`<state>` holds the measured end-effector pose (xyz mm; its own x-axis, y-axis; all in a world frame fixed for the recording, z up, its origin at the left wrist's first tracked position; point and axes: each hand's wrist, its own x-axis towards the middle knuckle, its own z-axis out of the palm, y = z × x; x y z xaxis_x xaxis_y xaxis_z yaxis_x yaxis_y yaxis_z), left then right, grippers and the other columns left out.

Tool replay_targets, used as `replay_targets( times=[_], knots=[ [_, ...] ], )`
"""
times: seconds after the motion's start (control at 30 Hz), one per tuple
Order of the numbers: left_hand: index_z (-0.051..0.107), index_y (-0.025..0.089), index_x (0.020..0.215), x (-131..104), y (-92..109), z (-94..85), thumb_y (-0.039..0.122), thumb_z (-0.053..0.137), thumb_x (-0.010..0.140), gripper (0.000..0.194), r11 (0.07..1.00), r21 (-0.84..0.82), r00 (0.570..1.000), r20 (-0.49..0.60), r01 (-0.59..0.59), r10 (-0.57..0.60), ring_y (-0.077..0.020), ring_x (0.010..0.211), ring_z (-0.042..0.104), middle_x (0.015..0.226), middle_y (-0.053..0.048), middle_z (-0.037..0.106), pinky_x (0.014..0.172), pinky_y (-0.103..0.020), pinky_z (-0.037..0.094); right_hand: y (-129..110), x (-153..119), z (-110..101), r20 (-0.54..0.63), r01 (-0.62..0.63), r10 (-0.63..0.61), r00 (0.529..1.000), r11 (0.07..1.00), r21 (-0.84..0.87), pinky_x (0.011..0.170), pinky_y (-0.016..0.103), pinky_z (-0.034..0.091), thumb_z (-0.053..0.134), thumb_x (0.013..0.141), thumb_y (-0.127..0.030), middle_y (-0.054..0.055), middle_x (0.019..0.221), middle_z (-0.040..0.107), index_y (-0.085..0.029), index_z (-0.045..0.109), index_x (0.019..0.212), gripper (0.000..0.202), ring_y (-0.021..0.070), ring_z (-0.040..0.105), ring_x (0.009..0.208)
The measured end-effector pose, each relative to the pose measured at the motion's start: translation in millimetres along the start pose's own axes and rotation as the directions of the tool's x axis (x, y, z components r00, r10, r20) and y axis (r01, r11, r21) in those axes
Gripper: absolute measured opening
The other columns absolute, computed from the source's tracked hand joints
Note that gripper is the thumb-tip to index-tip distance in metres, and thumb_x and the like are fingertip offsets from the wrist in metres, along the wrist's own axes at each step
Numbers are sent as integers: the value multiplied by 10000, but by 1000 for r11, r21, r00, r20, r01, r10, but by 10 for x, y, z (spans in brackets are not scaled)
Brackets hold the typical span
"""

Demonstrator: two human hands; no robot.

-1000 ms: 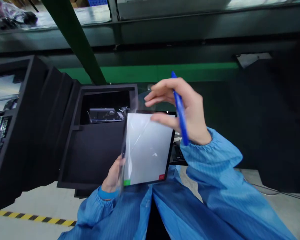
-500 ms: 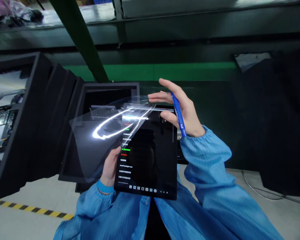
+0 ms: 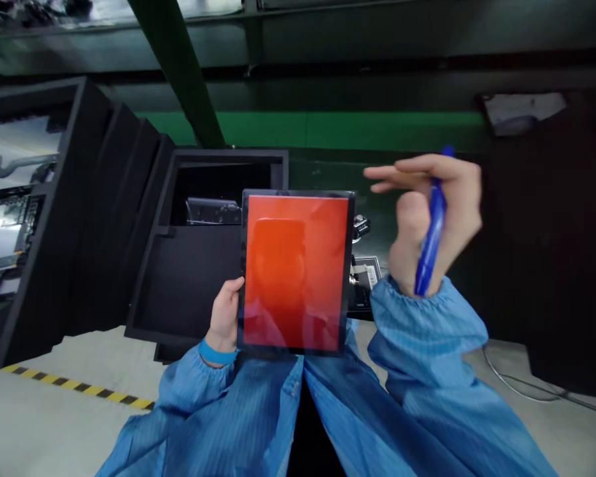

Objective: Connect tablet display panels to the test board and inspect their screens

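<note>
The left hand [image 3: 224, 315] grips the tablet [image 3: 295, 275] by its left edge, thumb on the front border; the tablet is in front of the person's blue coat [image 3: 258, 397], its screen facing up and showing plain red inside a black border; a blue band [image 3: 217, 354] circles the left wrist.

The right hand [image 3: 444, 218] is apart from the tablet, to its right; it holds a blue pen [image 3: 431, 245] slantwise, with the thumb bent and at least two fingers stretched toward the left.

A black tray [image 3: 183, 285] is left of the tablet, a clear-looking piece [image 3: 212, 211] in its upper compartment; more black trays [image 3: 87, 218] are farther left; a part with a white label [image 3: 365, 275] shows just beside the tablet's right edge, partly hidden.
</note>
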<state>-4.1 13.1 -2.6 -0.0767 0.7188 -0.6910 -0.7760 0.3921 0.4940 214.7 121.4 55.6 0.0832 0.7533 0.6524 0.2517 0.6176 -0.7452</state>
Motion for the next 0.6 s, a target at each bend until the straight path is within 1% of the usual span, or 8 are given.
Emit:
replay_targets(
  times=[0.07, 0.13, 0.17, 0.2, 0.27, 0.33, 0.43, 0.6],
  knots=[
    [768, 153, 834, -4, 8, 23, 257, 630, 752, 191, 999, -32, 1000, -21, -7, 7, -334, 1112, 729, 768, -47, 797, 1053, -448, 536, -121, -181, -55, -28, 107, -110, 993, 988, -108, 825, 382, 601, 498, 1039, -251, 27, 1044, 759, -283, 676, 1138, 206, 225, 744, 911],
    [766, 148, 879, -8, 12, 49, 264, 617, 771, 219, 998, -64, 1000, -12, -11, 10, -330, 1130, 722, 824, -52, 807, 1069, -449, 521, -226, -417, -88, 189, 267, -240, 952, 955, -130, 771, 357, 608, 493, 1034, -204, 3, 1010, 779, -281, 686, 1128, 229, 204, 744, 851],
    [764, 145, 914, -10, 13, 58, 274, 610, 781, 241, 997, -81, 1000, 8, -7, 8, -333, 1149, 712, 879, -58, 812, 1077, -455, 513, -274, -541, -87, 366, 345, -283, 886, 932, -113, 783, 356, 609, 514, 1024, -189, 7, 1035, 786, -264, 690, 1114, 212, 202, 738, 871],
    [760, 143, 957, -12, 14, 65, 286, 602, 791, 271, 995, -101, 999, 36, 0, 4, -337, 1173, 699, 945, -67, 814, 1084, -463, 505, -320, -661, -72, 516, 418, -325, 792, 906, -72, 811, 366, 606, 534, 1018, -191, 23, 1072, 790, -236, 697, 1083, 181, 203, 728, 894],
    [744, 138, 1036, -16, 14, 66, 308, 577, 803, 333, 990, -142, 996, 86, 16, -4, -349, 1203, 681, 1054, -82, 804, 1085, -478, 499, -404, -866, -10, 639, 503, -392, 662, 864, 9, 869, 385, 588, 543, 1025, -230, 42, 1094, 794, -195, 717, 991, 180, 193, 702, 884],
    [730, 130, 1083, -20, 8, 53, 330, 551, 813, 381, 984, -174, 992, 123, 42, -21, -357, 1204, 678, 1110, -90, 794, 1071, -486, 506, -464, -1010, 67, 672, 530, -418, 611, 847, 45, 868, 373, 572, 539, 1034, -263, 29, 1073, 802, -185, 729, 919, 235, 175, 677, 847],
    [725, 132, 1080, -19, -17, 13, 350, 530, 830, 385, 974, -212, 985, 167, 77, -41, -360, 1190, 685, 1103, -80, 794, 1045, -489, 524, -476, -1119, 118, 678, 523, -421, 603, 850, 62, 823, 345, 557, 519, 1044, -284, 11, 1035, 809, -180, 728, 868, 292, 159, 651, 825],
    [725, 163, 886, 33, -82, -55, 272, 534, 864, 221, 972, -236, 998, 60, -17, 32, -301, 1106, 729, 921, -6, 806, 1009, -418, 555, -355, -1168, 21, 576, 480, -393, 717, 878, 1, 881, 384, 527, 475, 1052, -278, 40, 1029, 812, -188, 725, 912, 301, 175, 665, 849]
  ],
)
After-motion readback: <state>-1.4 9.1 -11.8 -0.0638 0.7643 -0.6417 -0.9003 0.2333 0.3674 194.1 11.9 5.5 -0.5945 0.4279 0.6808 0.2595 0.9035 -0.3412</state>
